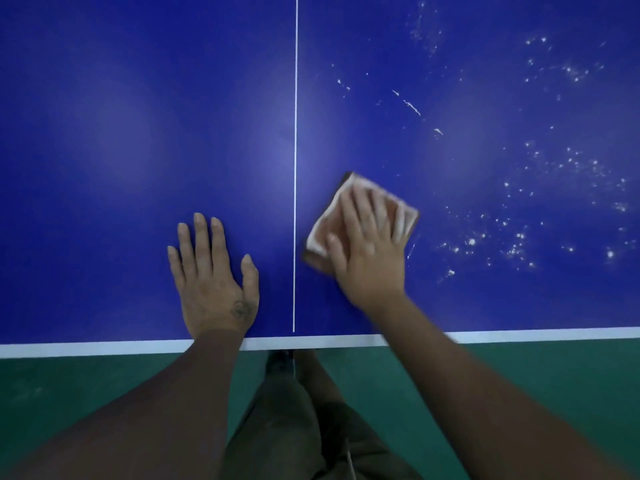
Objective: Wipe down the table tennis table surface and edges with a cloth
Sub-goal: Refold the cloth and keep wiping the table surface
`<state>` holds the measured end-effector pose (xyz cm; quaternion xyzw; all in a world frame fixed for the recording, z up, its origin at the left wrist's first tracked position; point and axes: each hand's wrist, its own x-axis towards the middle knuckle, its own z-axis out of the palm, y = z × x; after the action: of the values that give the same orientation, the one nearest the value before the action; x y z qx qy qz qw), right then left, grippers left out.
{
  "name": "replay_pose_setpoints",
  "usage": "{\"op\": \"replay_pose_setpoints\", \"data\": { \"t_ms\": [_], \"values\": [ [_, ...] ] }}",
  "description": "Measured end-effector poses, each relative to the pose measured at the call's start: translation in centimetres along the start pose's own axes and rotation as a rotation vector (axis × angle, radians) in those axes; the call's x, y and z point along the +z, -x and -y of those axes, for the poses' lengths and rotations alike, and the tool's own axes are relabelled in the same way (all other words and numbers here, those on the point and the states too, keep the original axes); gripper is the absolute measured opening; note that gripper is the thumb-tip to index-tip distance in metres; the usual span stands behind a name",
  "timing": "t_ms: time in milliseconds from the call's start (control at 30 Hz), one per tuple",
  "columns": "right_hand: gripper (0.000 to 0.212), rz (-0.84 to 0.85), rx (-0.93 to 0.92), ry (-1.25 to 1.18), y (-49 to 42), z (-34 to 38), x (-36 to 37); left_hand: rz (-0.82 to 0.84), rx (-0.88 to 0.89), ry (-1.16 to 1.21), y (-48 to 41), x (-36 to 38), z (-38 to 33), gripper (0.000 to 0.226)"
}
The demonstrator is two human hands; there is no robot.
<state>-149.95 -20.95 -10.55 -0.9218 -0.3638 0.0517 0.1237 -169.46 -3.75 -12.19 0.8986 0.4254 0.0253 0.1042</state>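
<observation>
The blue counter [138,98] fills the upper two thirds of the head view, and its near edge, marked by a white border [104,348], runs across the frame just below the wrists. Below that edge lies green floor [69,382], with the person's dark trousers [287,427] in the middle. Both forearms reach up from the bottom corners and cross the near edge onto the surface. A thin white centre line [296,98] runs from the near edge straight away from the person, splitting the counter into a left and a right half. The left hand [214,282] lies palm down on the left half, close to the near edge and just beside the line. Its fingers are straight and slightly spread and it holds nothing. The right hand [367,258] is on the right half, a little farther from the edge, and is somewhat blurred. It lies flat with extended fingers pressing on the cloth [320,237] rather than curling round it. The cloth is a pale folded square, turned at an angle, with its left corner near the centre line. The left half looks uniform and unmarked all the way out, while the right half carries scattered white specks [519,237] and a few short streaks, thickest toward the right edge and far corner.
</observation>
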Motion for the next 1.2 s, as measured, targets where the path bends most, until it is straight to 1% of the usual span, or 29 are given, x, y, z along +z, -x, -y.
{"op": "replay_pose_setpoints", "data": {
  "t_ms": [100,200,267,367,433,500,567,600,667,733,800,867,933,1000,1067,1200],
  "values": [
    [0.069,0.054,-0.071,-0.014,6.6,1.1,0.8,-0.002,0.004,0.001,0.0,-0.2,-0.1,0.075],
    [0.07,0.057,-0.08,0.017,8.4,-1.4,0.4,0.0,0.005,0.009,0.0,-0.5,-0.3,0.074],
    [0.069,0.01,-0.033,0.057,6.8,-3.9,-0.4,0.0,0.002,0.006,0.0,-0.6,-0.3,0.074],
    [0.066,-0.067,0.049,0.076,1.9,-7.1,-1.5,-0.013,0.01,0.015,-0.1,-0.7,-0.5,0.074],
    [0.066,-0.069,0.102,0.08,-1.6,-8.2,-2.0,-0.021,0.016,0.018,-0.1,-0.7,-0.5,0.074],
    [0.067,-0.043,0.196,0.072,-4.0,-8.0,-2.4,-0.03,0.028,0.017,-0.1,-0.9,-0.6,0.073],
    [0.068,-0.03,0.284,0.045,-4.3,-6.6,-2.4,-0.032,0.047,0.035,0.1,-1.2,-0.8,0.072],
    [0.068,-0.03,0.296,0.039,-3.8,-5.8,-2.3,-0.038,0.058,0.046,0.1,-1.2,-0.9,0.07],
    [0.068,-0.037,0.249,0.049,-1.6,-4.0,-1.8,-0.051,0.07,0.076,0.5,-1.4,-0.9,0.064],
    [0.068,-0.052,0.181,0.07,1.7,-3.1,-1.3,-0.074,0.056,0.175,1.0,-1.5,-1.9,0.058],
    [0.068,-0.077,0.15,0.068,4.7,-2.7,-0.8,-0.105,0.058,0.29,1.6,-1.7,-4.4,0.056],
    [0.067,-0.106,0.135,0.062,7.6,-2.9,-0.5,-0.1,0.107,0.342,2.7,-1.5,-7.7,0.057],
    [0.066,-0.127,0.097,0.067,10.0,-3.8,-0.3,-0.051,0.12,0.302,3.8,-0.8,-10.5,0.061],
    [0.066,-0.122,0.069,0.076,11.5,-5.4,-0.5,-0.012,0.122,0.154,4.6,0.4,-11.7,0.066],
    [0.066,-0.104,0.067,0.095,11.8,-7.2,-1.1,-0.017,0.132,0.045,4.7,1.6,-11.7,0.071],
    [0.069,-0.068,0.122,0.119,9.6,-10.5,-2.5,-0.03,0.119,0.015,4.6,2.4,-11.8,0.074]
  ]
}}
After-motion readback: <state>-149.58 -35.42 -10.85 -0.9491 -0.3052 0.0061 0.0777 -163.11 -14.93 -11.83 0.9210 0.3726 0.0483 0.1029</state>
